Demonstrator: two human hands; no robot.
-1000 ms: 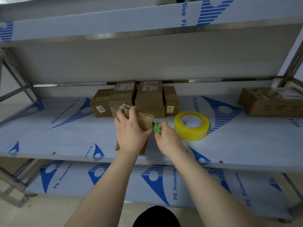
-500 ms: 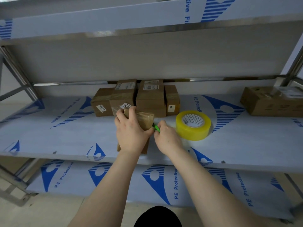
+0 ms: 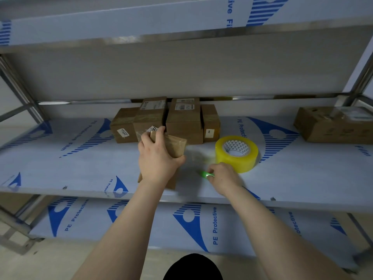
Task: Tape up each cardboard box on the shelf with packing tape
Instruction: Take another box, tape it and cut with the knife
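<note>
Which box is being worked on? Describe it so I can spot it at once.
Look at the middle shelf, just left of the yellow tape roll. In front of the cluster of boxes at the back stands one small box, the only one gripped by the left hand.

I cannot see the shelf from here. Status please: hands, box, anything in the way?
Left hand grips box. Right hand holds green cutter, clear of box. Tape roll beside right hand, not in the way.
</note>
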